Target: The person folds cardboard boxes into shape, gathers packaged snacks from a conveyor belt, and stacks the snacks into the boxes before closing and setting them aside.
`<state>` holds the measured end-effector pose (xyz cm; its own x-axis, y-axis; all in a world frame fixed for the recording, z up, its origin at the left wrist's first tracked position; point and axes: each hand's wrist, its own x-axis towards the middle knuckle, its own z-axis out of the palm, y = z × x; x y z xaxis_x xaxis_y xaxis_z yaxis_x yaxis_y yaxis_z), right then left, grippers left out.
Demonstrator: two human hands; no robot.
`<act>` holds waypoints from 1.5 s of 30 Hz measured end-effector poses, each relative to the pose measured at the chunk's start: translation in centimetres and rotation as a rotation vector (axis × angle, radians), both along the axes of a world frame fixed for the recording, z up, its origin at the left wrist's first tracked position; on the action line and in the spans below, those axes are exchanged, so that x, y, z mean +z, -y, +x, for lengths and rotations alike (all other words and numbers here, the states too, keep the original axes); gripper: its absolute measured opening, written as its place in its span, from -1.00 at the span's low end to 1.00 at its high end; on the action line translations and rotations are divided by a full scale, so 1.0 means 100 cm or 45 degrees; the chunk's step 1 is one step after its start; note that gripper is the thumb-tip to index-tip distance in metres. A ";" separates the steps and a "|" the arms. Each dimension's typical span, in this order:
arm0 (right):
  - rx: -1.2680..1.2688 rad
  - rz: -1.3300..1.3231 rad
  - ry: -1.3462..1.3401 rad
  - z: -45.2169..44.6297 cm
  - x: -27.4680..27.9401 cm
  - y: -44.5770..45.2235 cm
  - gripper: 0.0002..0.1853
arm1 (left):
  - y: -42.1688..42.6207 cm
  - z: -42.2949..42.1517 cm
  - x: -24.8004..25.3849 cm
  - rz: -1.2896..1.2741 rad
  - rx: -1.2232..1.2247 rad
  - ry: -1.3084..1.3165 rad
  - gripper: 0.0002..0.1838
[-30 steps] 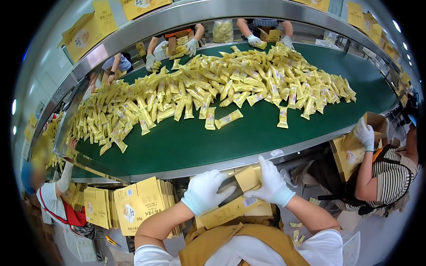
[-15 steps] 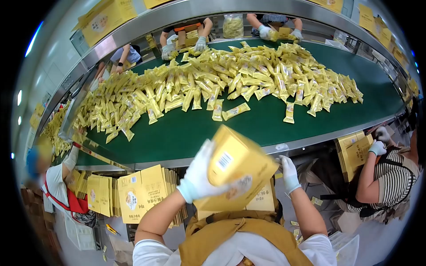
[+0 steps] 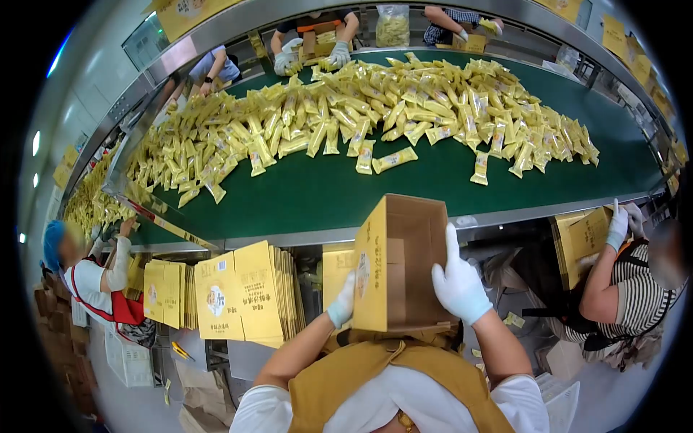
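A yellow cardboard box point(image 3: 371, 263) stands between my hands in front of my apron, its open end turned toward me and its brown inside bare. My left hand point(image 3: 344, 300), in a white glove, grips the lower left side of the box; some of its fingers are hidden. On the right side, my gloved right hand point(image 3: 462, 287) holds the box wall, with its index finger stretched upward along the edge. Beyond the box, a heap of yellow wrapped snack packets point(image 3: 361, 108) lies on the green conveyor belt point(image 3: 303, 198).
Flattened yellow cartons point(image 3: 242, 296) stand in a row at my left, below the belt's metal edge point(image 3: 303, 240). Co-workers work on both sides and across the belt. An orange-handled cutter point(image 3: 182, 351) lies low on the left. A clear bag of packets point(image 3: 393, 27) stands at the back.
The box has been turned so its open end faces me, where its barcode side showed before. My right hand has come in from apart onto its right side; my left hand has moved lower.
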<state>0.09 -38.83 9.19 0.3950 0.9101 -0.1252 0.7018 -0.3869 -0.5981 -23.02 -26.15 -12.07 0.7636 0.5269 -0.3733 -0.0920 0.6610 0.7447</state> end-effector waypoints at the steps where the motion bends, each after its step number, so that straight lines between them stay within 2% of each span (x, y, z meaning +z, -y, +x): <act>1: 0.033 0.008 0.063 -0.003 -0.004 -0.006 -0.10 | 0.007 0.006 0.007 0.217 0.051 -0.296 -0.38; 2: 0.066 0.015 0.127 -0.008 -0.009 -0.013 -0.09 | -0.005 0.003 -0.008 0.777 -0.251 -0.699 -0.45; 3: 0.097 -0.131 0.216 -0.020 -0.012 -0.021 -0.07 | -0.017 0.000 -0.024 1.340 -0.542 -1.108 -0.52; 4: 0.113 -0.071 0.301 -0.034 -0.030 -0.023 -0.04 | -0.026 0.009 0.020 1.444 -0.862 -1.349 -0.56; 6: 0.109 -0.066 0.332 -0.052 -0.053 -0.026 -0.01 | -0.035 0.007 0.029 1.372 -0.514 -1.345 -0.54; 7: 0.100 -0.140 0.329 -0.054 -0.048 -0.026 0.01 | -0.040 0.004 0.043 1.801 -0.446 -1.312 -0.45; 8: 0.096 -0.138 0.310 -0.053 -0.047 -0.026 0.01 | -0.040 0.007 0.056 1.566 -0.346 -1.263 -0.42; 10: 0.085 -0.136 0.276 -0.049 -0.047 -0.021 0.02 | -0.022 0.018 0.150 1.100 -0.155 -1.143 -0.36; 11: 0.090 -0.112 0.266 -0.046 -0.048 -0.020 0.01 | -0.015 0.021 0.169 1.260 -0.292 -1.279 -0.34; 12: 0.088 -0.088 0.258 -0.043 -0.051 -0.017 0.00 | -0.013 0.022 0.170 1.333 -0.292 -1.293 -0.40; 16: 0.039 0.049 -0.028 -0.020 -0.056 -0.006 -0.01 | -0.035 -0.002 0.145 1.176 -0.348 -0.978 -0.55; 17: 0.002 0.116 -0.127 -0.013 -0.061 -0.001 -0.03 | -0.039 -0.016 0.118 1.238 -0.271 -0.806 -0.58; 18: -0.031 0.183 -0.228 -0.006 -0.068 0.004 -0.06 | -0.041 -0.025 0.111 1.039 -0.255 -0.725 -0.60; 20: -0.092 0.591 -0.332 0.011 -0.114 0.013 -0.21 | -0.030 -0.033 0.090 0.830 0.047 -0.512 -0.60; 21: -0.209 0.610 -0.595 0.014 -0.152 0.020 -0.25 | -0.025 -0.034 0.072 0.695 0.201 -0.351 -0.55; 22: -0.279 0.518 -0.663 0.012 -0.159 0.020 -0.28 | -0.018 -0.029 0.056 0.552 0.350 -0.186 -0.47; 23: -0.350 0.427 -0.730 0.010 -0.166 0.020 -0.31 | -0.011 -0.018 0.051 0.618 0.481 -0.182 -0.33; 24: -0.284 0.396 -0.573 0.004 -0.184 0.018 -0.37 | -0.012 -0.020 0.045 0.888 0.245 -0.799 -0.27; 25: -0.225 0.370 -0.413 -0.002 -0.202 0.016 -0.42 | -0.004 -0.012 0.016 1.248 0.244 -0.907 -0.25; 26: -0.101 0.547 -0.244 -0.002 -0.202 0.000 -0.54 | -0.002 0.001 -0.014 1.608 0.243 -1.008 -0.23; 27: -0.047 0.416 0.052 0.011 -0.192 -0.015 -0.59 | -0.011 0.010 -0.023 1.934 0.242 -1.108 -0.25; 28: 0.006 0.280 0.346 0.030 -0.175 -0.033 -0.64 | -0.027 0.016 -0.016 2.078 0.274 -1.069 -0.28; 29: -0.021 0.529 0.504 0.058 -0.156 -0.052 -0.68 | -0.054 0.020 0.003 2.222 0.309 -1.024 -0.31; 30: -0.146 0.453 0.283 0.089 -0.140 -0.067 -0.67 | -0.082 0.024 0.025 2.364 0.346 -0.976 -0.33; 32: -0.383 0.807 0.451 0.169 -0.132 -0.085 -0.65 | -0.141 0.036 0.066 2.407 0.337 -0.917 -0.36; 33: -0.503 0.977 0.537 0.208 -0.128 -0.095 -0.64 | -0.170 0.041 0.076 2.294 0.409 -0.944 -0.37; 34: -0.596 0.976 0.509 0.264 -0.143 -0.094 -0.63 | -0.199 0.047 0.083 2.180 0.483 -0.969 -0.38; 36: -0.801 0.896 0.424 0.369 -0.162 -0.088 -0.53 | -0.269 0.054 0.077 1.986 0.559 -0.848 -0.42; 37: -0.863 0.812 0.281 0.415 -0.169 -0.082 -0.43 | -0.305 0.058 0.069 1.997 0.558 -0.839 -0.43; 38: -0.838 0.897 -0.053 0.463 -0.175 -0.081 -0.34 | -0.336 0.064 0.065 2.006 0.553 -0.832 -0.43; 39: -0.989 0.940 -0.456 0.473 -0.161 -0.090 -0.27 | -0.360 0.076 0.070 1.956 0.489 -0.856 -0.42; 40: -1.010 0.947 -0.612 0.494 -0.165 -0.096 -0.22 | -0.384 0.089 0.075 1.906 0.422 -0.881 -0.41; 42: -1.056 0.859 -0.659 0.499 -0.152 -0.120 -0.22 | -0.437 0.121 0.057 1.682 0.475 -0.737 -0.34; 44: -0.973 0.838 -0.397 0.496 -0.161 -0.152 -0.24 | -0.448 0.161 0.070 1.501 0.348 -0.857 -0.20; 45: -0.924 0.820 -0.267 0.498 -0.167 -0.163 -0.25 | -0.455 0.179 0.067 1.558 0.348 -0.992 -0.14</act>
<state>49.89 -22.52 -7.51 0.9099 0.3752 0.1769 0.2793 -0.2387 -0.9301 -5.13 19.32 -5.34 0.4108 0.9010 0.1392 0.5690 -0.3727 0.7330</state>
